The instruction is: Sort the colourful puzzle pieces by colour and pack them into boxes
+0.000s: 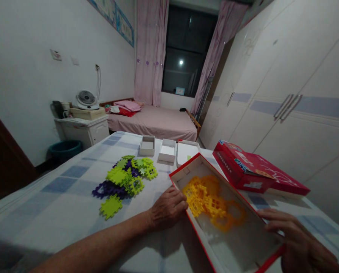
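Observation:
A shallow red-rimmed cardboard box [237, 246] is tilted over the bed in front of me, held between both hands. Inside it lie several yellow-orange toothed plastic building pieces [205, 199], gathered toward the far left end and partly blurred. My left hand [169, 208] is closed on the left wall of the box. On the right wall, my right hand [297, 235] grips the rim, its fingers curled over the edge. To the left of the box, a loose pile of lime-green pieces [116, 176] and purple pieces [108, 189] rests on the checked sheet.
Two small open boxes [167, 151] and a white tray [188, 151] stand at the far side of the bed. At the right lies a red box [234, 165]. Beyond are a second bed [163, 121], a white cabinet with a fan [86, 99], and wardrobes [314, 125].

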Demonstrator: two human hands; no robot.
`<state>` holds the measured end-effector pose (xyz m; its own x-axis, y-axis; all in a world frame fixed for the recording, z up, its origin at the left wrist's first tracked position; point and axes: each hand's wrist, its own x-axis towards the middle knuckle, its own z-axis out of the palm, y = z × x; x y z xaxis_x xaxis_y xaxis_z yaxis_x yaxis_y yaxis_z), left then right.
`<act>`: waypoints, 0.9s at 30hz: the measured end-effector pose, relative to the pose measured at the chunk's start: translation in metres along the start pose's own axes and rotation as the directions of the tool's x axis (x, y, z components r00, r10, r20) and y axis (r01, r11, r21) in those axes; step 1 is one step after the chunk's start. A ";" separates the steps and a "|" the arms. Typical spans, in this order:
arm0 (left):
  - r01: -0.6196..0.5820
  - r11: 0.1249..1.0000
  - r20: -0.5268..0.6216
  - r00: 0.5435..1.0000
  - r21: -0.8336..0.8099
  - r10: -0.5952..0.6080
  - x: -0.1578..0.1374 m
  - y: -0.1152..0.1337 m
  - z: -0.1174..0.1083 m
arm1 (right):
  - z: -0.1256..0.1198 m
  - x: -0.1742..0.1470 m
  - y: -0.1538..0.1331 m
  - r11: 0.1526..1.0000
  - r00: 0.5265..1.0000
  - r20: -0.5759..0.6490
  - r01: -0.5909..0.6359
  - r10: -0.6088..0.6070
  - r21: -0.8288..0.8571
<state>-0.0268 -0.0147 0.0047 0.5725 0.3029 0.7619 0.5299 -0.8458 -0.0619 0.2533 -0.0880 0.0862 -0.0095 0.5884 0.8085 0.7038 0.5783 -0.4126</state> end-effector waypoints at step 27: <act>0.262 0.955 -0.241 0.945 0.143 -0.223 -0.035 -0.014 -0.054 | 0.117 0.158 -0.175 0.200 -0.002 0.562 0.933 -0.827 0.299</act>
<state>-0.0876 -0.0372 0.0139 0.2718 0.3688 0.8889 0.7450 -0.6653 0.0483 0.0453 -0.0302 0.2372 -0.9813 -0.1620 0.1037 -0.0799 0.8337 0.5464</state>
